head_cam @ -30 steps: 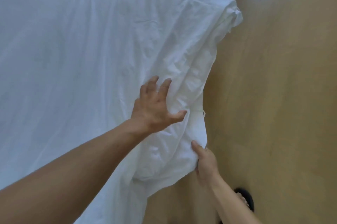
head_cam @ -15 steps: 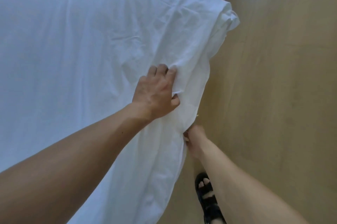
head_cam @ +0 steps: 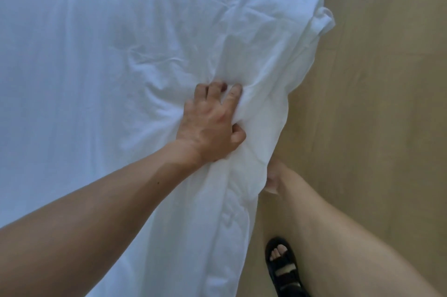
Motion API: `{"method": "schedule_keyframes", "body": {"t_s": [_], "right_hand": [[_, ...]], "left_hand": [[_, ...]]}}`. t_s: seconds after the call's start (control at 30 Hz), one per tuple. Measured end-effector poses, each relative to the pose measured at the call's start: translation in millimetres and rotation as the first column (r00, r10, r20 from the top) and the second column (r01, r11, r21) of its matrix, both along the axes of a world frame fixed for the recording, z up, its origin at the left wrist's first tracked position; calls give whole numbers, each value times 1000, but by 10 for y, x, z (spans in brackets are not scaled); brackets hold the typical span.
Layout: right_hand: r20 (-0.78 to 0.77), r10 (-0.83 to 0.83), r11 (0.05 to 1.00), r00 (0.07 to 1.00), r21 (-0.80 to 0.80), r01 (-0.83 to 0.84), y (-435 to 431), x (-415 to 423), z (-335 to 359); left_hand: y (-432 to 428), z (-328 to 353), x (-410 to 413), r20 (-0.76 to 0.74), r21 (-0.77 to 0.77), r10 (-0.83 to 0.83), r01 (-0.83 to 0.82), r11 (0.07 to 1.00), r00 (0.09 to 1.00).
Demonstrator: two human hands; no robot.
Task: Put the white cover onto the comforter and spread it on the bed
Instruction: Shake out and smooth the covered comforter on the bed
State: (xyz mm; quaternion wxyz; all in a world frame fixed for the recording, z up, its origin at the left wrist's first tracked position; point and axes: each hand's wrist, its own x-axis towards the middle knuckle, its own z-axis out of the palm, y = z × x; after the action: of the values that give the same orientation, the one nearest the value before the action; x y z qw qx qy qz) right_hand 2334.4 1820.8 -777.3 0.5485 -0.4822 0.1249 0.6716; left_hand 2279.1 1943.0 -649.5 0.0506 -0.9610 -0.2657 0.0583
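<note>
From the head view, the white cover (head_cam: 121, 67) lies spread leftward from the left hand (head_cam: 210, 125), whose grip bunches its right edge, while the right hand (head_cam: 274, 179) pinches the hanging hem below, both closer together than a second ago, above a sandal (head_cam: 283, 265) on the floor (head_cam: 387, 103).

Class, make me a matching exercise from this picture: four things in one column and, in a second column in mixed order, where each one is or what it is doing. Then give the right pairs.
Things
1. left hand
2. right hand
3. sandal
4. bunched corner

Places or states
A. hangs over the far right edge
B. on the wooden floor, bottom right
C. grip closed on a fold on top of the white cover
D. at the cover's hanging edge, fingers mostly hidden

Pairs: 1-C, 2-D, 3-B, 4-A
</note>
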Motion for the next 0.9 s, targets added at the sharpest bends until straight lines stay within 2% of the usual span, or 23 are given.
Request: {"method": "schedule_keyframes", "body": {"t_s": [0.07,0.13,0.2,0.33,0.4,0.47,0.53,0.63,0.7,0.77,0.9], "right_hand": [[0,-159,985,987,65,159,-65,102,-44],[7,-320,946,948,59,319,-190,259,23],[5,-399,916,917,50,399,-321,389,204],[118,-382,922,917,112,370,-551,489,633],[163,-350,935,922,119,334,-644,533,859],[211,-342,939,916,118,323,-780,625,1001],[227,-373,928,900,98,360,-963,758,1028],[239,-401,912,884,14,410,-1187,808,925],[261,-303,940,916,-74,332,-1218,727,795],[223,-180,972,958,-112,209,-1193,752,688],[144,94,994,985,-65,-86,-988,1157,434]], "left_hand": [[-75,48,89,-32,-7,58,-58,998,998],[-213,97,225,-95,-14,133,-135,991,987],[-361,137,403,-157,-40,215,-224,974,964],[-615,179,835,-261,-153,405,-452,879,876],[-669,212,1022,-279,-147,458,-509,848,844],[-620,251,1110,-245,-87,434,-466,881,867],[-447,367,1123,-140,-54,408,-419,907,902],[-135,545,1106,-98,-31,451,-456,890,887],[-116,591,1163,-73,-70,476,-480,874,876],[-212,540,1263,-83,-113,430,-437,892,899],[-275,388,1417,-66,-119,376,-381,917,924]]}}
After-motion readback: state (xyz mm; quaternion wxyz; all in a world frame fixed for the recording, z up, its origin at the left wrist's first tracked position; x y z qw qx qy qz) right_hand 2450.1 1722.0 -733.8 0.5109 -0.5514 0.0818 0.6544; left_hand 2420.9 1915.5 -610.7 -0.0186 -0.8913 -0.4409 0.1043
